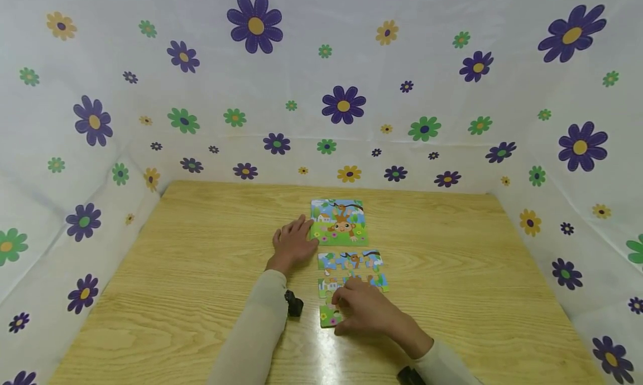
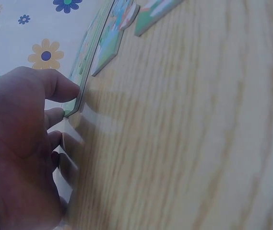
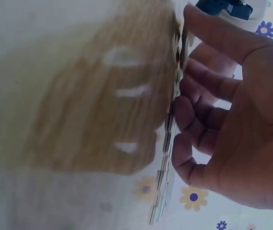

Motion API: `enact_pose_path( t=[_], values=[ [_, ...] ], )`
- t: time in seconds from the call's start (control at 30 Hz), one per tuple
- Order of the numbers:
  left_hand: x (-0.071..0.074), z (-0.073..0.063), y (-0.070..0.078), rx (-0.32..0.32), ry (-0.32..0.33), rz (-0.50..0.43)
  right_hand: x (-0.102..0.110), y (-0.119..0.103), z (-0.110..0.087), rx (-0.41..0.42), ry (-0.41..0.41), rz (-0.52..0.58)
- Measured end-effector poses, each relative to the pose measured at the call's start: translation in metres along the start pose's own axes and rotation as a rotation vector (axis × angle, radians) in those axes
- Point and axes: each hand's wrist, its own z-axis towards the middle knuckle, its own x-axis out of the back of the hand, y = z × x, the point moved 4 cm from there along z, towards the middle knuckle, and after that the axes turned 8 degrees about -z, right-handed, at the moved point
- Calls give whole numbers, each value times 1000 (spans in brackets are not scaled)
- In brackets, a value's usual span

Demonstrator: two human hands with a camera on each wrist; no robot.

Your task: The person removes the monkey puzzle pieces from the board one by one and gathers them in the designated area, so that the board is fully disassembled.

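Observation:
My left hand (image 1: 293, 244) rests on the table at the lower left of a square monkey picture card (image 1: 339, 223). Its thumb and forefinger touch the card's edge, as the left wrist view also shows. Below the card lie jigsaw pieces (image 1: 351, 259) in rows, with blue sky and a branch at the top. My right hand (image 1: 369, 309) is over the lower rows and hides part of them. Between its thumb and forefinger it pinches a puzzle piece (image 3: 184, 43) at the lower left corner, a green one with flowers (image 1: 329, 316). Its other fingers curl down onto the pieces.
The wooden table (image 1: 201, 262) extends on both sides of the puzzle. White cloth walls (image 1: 301, 78) printed with flowers close off the back and sides. A black wrist camera (image 1: 293, 304) sits on the left sleeve, another (image 1: 409, 375) by the right sleeve.

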Motion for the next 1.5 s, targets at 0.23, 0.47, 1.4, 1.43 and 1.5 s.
enact_pose_path(
  t=[0.23,0.47,1.4,1.43,1.5],
  values=[
    [2,-2,2,1,-1,4,-3,1,0,-25,-13,-13],
    [0,-1,-1,-2,11,10,0,13,6,-62,6,155],
    [1,3,-4,-4,-9,25,28,93,60,-284,175,271],
    [1,3,-4,-4,-9,26,28,95,64,-281,174,252],
    [1,3,-4,-5,-11,26,28,98,71,-268,171,215]
  ],
)
